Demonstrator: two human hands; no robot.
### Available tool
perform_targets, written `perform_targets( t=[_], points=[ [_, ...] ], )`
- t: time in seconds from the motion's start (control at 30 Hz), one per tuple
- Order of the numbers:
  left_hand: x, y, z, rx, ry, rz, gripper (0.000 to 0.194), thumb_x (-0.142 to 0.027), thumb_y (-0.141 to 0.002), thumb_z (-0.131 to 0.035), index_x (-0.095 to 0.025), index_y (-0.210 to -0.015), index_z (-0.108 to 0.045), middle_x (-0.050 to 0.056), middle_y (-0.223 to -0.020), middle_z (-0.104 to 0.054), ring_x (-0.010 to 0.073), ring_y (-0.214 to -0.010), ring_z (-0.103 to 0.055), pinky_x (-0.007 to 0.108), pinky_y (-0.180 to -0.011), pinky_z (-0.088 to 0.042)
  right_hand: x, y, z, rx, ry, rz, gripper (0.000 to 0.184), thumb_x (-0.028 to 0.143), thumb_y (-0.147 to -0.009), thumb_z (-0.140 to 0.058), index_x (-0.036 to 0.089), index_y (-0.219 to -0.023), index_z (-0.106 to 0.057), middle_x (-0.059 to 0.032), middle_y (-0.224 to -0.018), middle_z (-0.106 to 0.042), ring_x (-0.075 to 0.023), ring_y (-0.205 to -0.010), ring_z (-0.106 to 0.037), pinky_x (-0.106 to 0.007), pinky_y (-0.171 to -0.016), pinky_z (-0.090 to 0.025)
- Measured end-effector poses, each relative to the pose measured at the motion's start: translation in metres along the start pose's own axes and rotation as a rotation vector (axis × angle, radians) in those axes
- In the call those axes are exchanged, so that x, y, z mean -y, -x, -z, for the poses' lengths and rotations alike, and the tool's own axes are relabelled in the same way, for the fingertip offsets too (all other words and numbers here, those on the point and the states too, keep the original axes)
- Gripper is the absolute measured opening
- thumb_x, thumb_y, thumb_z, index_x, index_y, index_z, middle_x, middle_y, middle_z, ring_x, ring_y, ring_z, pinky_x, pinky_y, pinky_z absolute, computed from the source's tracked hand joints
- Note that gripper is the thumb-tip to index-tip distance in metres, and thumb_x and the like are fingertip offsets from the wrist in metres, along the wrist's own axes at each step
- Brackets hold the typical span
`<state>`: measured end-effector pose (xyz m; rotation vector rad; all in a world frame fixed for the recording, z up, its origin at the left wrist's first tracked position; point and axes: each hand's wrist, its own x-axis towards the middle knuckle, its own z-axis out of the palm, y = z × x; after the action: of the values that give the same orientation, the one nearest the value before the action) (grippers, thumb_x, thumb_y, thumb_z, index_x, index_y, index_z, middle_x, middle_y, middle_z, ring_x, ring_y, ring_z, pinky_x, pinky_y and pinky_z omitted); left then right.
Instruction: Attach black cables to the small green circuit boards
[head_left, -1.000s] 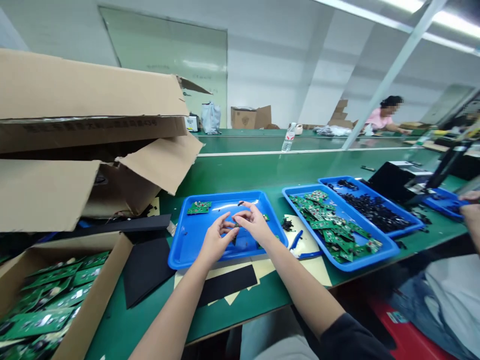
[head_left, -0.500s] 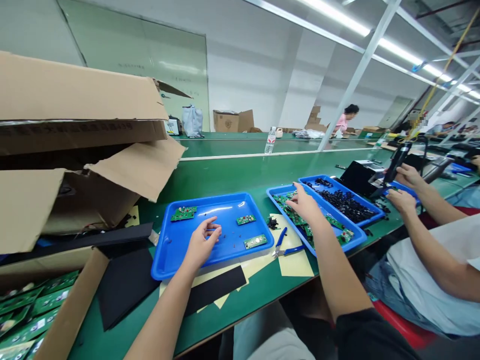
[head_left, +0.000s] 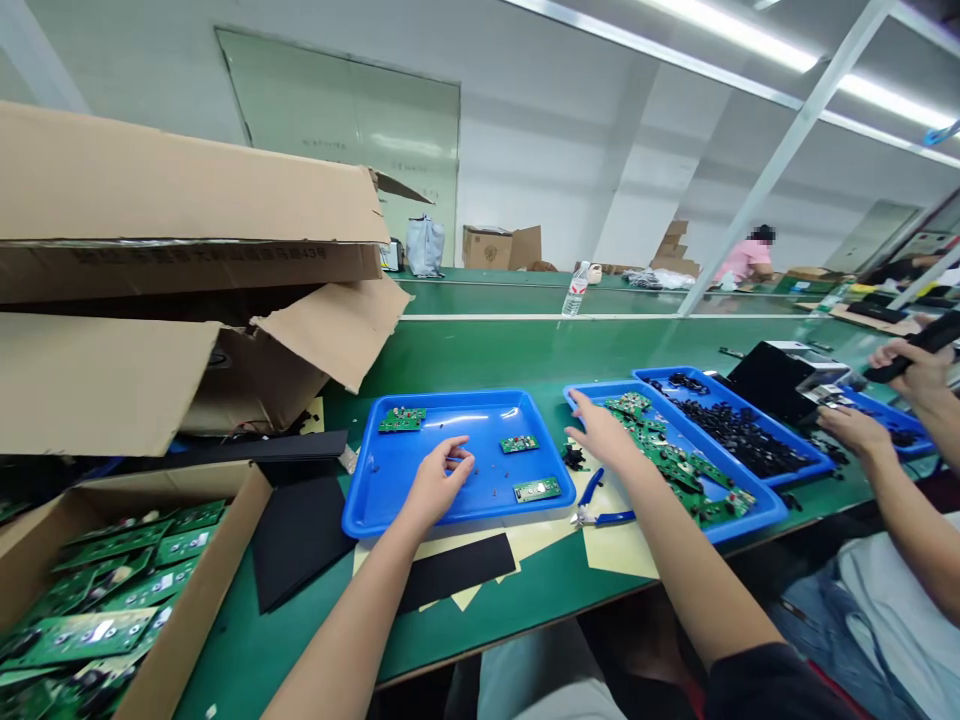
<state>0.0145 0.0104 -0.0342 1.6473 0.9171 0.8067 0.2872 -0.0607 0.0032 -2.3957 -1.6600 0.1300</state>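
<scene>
My left hand rests inside the near blue tray, its fingers curled with the tips pinched on something too small to make out. Three small green circuit boards lie in that tray, one at the back left and two to the right of the hand. My right hand reaches to the left end of a second blue tray piled with green boards, fingers spread above the pile and nothing visibly held. Blue-handled cutters lie between the two trays.
A third blue tray holds black parts. Open cardboard boxes crowd the left, and the near box is full of green boards. Black and yellow sheets lie at the table edge. Another person's hands work at the right. A water bottle stands farther back.
A second ago both hands were together over the near tray. My right hand has since moved right to the tray of boards, while my left hand stayed in the near tray.
</scene>
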Motion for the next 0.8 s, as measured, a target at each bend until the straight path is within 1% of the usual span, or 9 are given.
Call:
perform_targets(
  t=[0.07, 0.13, 0.23, 0.33, 0.43, 0.5, 0.6, 0.7, 0.8],
  points=[
    [0.0, 0.0, 0.0, 0.008, -0.009, 0.0, 0.042, -0.03, -0.08, -0.061, -0.01, -0.117, -0.055, 0.009, -0.095, -0.063, 0.0162, -0.08, -0.062, 0.03, -0.067, -0.054, 0.022, -0.002, -0.014, 0.081, -0.045, 0.184, 0.073, 0.021, -0.084, -0.063, 0.017, -0.147, -0.028, -0.0114, -0.121, -0.06, -0.0201, -0.112, -0.057, -0.033, -0.095, -0.044],
    [-0.001, 0.001, 0.0, 0.012, -0.018, 0.002, 0.041, -0.03, -0.081, -0.06, -0.01, -0.117, -0.055, 0.009, -0.095, -0.062, 0.0163, -0.08, -0.062, 0.031, -0.068, -0.054, 0.04, -0.005, -0.028, 0.12, -0.057, 0.274, 0.075, 0.016, -0.079, -0.067, 0.015, -0.145, -0.032, -0.0131, -0.118, -0.061, -0.0224, -0.11, -0.058, -0.036, -0.094, -0.045],
    [-0.003, 0.002, 0.001, 0.016, -0.03, 0.005, 0.04, -0.029, -0.083, -0.059, -0.01, -0.118, -0.054, 0.009, -0.097, -0.062, 0.0164, -0.081, -0.062, 0.031, -0.068, -0.054, 0.054, -0.011, -0.045, 0.102, -0.06, 0.317, 0.063, 0.009, -0.081, -0.061, 0.012, -0.14, -0.04, -0.0139, -0.111, -0.063, -0.0248, -0.106, -0.059, -0.043, -0.093, -0.045],
    [-0.005, 0.002, 0.002, 0.023, -0.034, 0.008, 0.04, -0.03, -0.082, -0.058, -0.011, -0.117, -0.054, 0.009, -0.096, -0.062, 0.0168, -0.08, -0.062, 0.031, -0.068, -0.053, 0.056, -0.014, -0.053, 0.048, -0.103, 0.338, 0.054, 0.01, -0.083, -0.059, 0.011, -0.135, -0.045, -0.0128, -0.109, -0.063, -0.0241, -0.105, -0.06, -0.044, -0.093, -0.045],
    [-0.007, 0.003, 0.001, 0.029, -0.037, 0.015, 0.042, -0.031, -0.081, -0.058, -0.011, -0.118, -0.054, 0.01, -0.097, -0.062, 0.0174, -0.081, -0.062, 0.031, -0.068, -0.053, 0.046, -0.013, -0.052, -0.041, -0.175, 0.346, 0.052, 0.019, -0.084, -0.062, 0.013, -0.133, -0.048, -0.0139, -0.126, -0.056, -0.024, -0.117, -0.053, -0.043, -0.1, -0.041],
    [-0.007, 0.002, 0.002, 0.029, -0.04, 0.021, 0.044, -0.032, -0.08, -0.057, -0.01, -0.118, -0.054, 0.011, -0.098, -0.062, 0.0182, -0.082, -0.062, 0.032, -0.068, -0.052, 0.032, -0.01, -0.048, -0.115, -0.21, 0.309, 0.043, 0.025, -0.088, -0.059, 0.013, -0.129, -0.052, -0.0129, -0.13, -0.054, -0.0228, -0.121, -0.05, -0.043, -0.102, -0.039],
    [-0.007, 0.001, 0.002, 0.025, -0.038, 0.021, 0.047, -0.036, -0.078, -0.056, -0.009, -0.117, -0.055, 0.011, -0.098, -0.062, 0.0196, -0.082, -0.062, 0.033, -0.068, -0.052, 0.001, -0.002, -0.04, -0.214, -0.218, 0.184, 0.026, 0.026, -0.091, -0.054, 0.012, -0.11, -0.064, -0.0115, -0.121, -0.059, -0.0212, -0.116, -0.052, -0.043, -0.102, -0.038],
    [-0.007, 0.001, 0.001, 0.018, -0.03, 0.016, 0.049, -0.038, -0.075, -0.056, -0.01, -0.115, -0.057, 0.012, -0.096, -0.063, 0.0208, -0.082, -0.062, 0.034, -0.068, -0.052, -0.028, 0.008, -0.038, -0.26, -0.192, 0.059, 0.015, 0.022, -0.088, -0.058, 0.011, -0.094, -0.067, -0.0096, -0.111, -0.062, -0.0211, -0.112, -0.054, -0.044, -0.101, -0.038],
    [-0.007, 0.001, 0.001, 0.01, -0.022, 0.012, 0.049, -0.039, -0.073, -0.058, -0.011, -0.113, -0.059, 0.012, -0.095, -0.064, 0.0216, -0.081, -0.063, 0.033, -0.066, -0.052, -0.039, 0.016, -0.043, -0.254, -0.166, -0.002, 0.011, 0.022, -0.085, -0.062, 0.012, -0.087, -0.067, -0.0087, -0.11, -0.062, -0.0215, -0.113, -0.052, -0.044, -0.102, -0.036]
  ],
)
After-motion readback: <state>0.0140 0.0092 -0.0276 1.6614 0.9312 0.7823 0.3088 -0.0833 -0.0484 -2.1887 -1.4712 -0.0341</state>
